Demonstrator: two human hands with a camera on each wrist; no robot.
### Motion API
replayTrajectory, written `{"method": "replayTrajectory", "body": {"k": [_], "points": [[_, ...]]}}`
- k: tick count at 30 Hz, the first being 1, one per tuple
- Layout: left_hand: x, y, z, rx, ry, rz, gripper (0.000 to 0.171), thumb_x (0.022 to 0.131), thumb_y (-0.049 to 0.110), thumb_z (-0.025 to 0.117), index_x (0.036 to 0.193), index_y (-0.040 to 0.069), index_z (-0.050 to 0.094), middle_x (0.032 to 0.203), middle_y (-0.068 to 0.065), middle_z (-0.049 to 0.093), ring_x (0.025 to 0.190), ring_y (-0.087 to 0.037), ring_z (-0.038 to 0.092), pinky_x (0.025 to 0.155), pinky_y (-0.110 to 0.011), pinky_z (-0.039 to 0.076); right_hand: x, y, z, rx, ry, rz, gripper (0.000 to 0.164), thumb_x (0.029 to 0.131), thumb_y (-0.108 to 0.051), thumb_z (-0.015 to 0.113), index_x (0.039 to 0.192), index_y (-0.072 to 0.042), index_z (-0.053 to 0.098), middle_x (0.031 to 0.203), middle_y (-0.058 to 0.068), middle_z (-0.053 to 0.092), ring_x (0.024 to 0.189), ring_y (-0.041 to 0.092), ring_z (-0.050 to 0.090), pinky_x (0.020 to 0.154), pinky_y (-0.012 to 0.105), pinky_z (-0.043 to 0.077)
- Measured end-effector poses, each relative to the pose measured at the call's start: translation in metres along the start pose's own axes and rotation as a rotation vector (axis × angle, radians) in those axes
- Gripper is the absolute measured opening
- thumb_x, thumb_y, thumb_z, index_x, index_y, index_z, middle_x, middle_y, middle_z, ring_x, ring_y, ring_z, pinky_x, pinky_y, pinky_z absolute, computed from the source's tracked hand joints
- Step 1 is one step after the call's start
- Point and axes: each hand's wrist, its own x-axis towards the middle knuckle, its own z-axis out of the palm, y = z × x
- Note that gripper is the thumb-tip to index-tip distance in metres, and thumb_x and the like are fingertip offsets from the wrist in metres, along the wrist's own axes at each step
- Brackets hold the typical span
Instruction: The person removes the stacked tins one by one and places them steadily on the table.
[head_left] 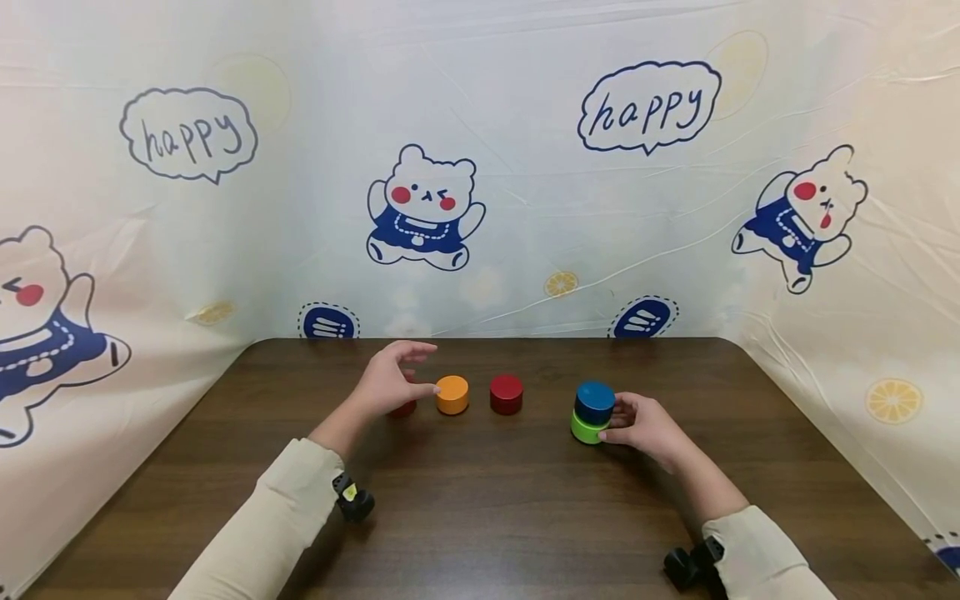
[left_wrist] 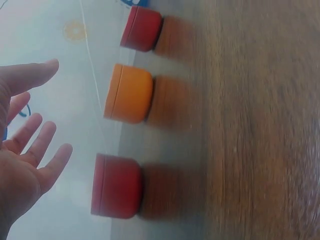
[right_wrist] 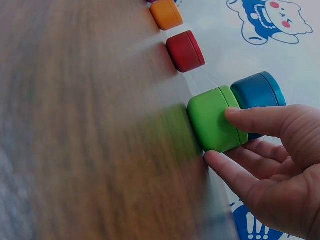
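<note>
My right hand [head_left: 643, 429] holds a green round lidded tin [right_wrist: 212, 120] at the right of the table. Its thumb lies on the green side near the lid seam, with fingers behind. Stacked on top of the green tin is a blue one [head_left: 595, 400]. To the left, my left hand [head_left: 390, 383] hovers with thumb and fingers spread, holding nothing. It is above a red tin [left_wrist: 117, 186], which it partly hides in the head view. Beside its thumb stands an orange tin [head_left: 452, 396]. Another red tin [head_left: 506, 395] is right of the orange one.
The tins stand on a dark brown wooden table [head_left: 480, 517], three of them in a row toward its far side. A pale printed cloth [head_left: 517, 208] with bears hangs behind the far edge and along both sides. Each wrist wears a small black camera [head_left: 354, 500].
</note>
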Motion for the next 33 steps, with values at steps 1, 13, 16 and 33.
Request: {"method": "replayTrajectory", "body": {"k": [1,13,16,33], "points": [[0.000,0.001,0.001,-0.002,-0.002,0.006,0.058,0.075,0.011,0.085,0.128,0.014,0.061,0.132,-0.012,0.054,0.120,-0.033,0.055,0.097,-0.048,0.048,0.000,0.000,0.000,0.000,0.000,0.003,0.056,0.081,-0.003,0.078,0.127,0.012,0.051,0.118,0.023,0.062,0.106,0.033,0.063,0.092,0.046,0.052],[0.002,0.017,0.018,-0.007,-0.026,0.068,0.053,0.075,0.009,0.085,0.123,0.015,0.064,0.128,-0.011,0.057,0.118,-0.032,0.056,0.097,-0.050,0.047,-0.001,-0.001,0.001,-0.024,0.031,0.024,0.052,0.082,-0.014,0.079,0.122,0.008,0.056,0.114,0.019,0.064,0.103,0.029,0.063,0.091,0.043,0.053],[0.002,0.020,0.021,-0.017,-0.026,0.091,0.053,0.075,0.009,0.085,0.123,0.014,0.064,0.127,-0.010,0.058,0.118,-0.034,0.055,0.097,-0.051,0.047,-0.001,-0.001,0.001,-0.031,0.024,0.013,0.053,0.083,-0.015,0.079,0.123,0.009,0.055,0.115,0.020,0.063,0.103,0.030,0.063,0.091,0.044,0.053],[0.006,0.037,0.044,-0.084,-0.086,0.141,0.053,0.074,0.015,0.086,0.122,0.019,0.065,0.127,-0.006,0.058,0.117,-0.025,0.055,0.097,-0.045,0.049,0.000,-0.003,0.000,-0.047,0.027,0.033,0.050,0.082,-0.012,0.079,0.121,0.008,0.056,0.115,0.020,0.063,0.102,0.030,0.063,0.091,0.045,0.053]]}}
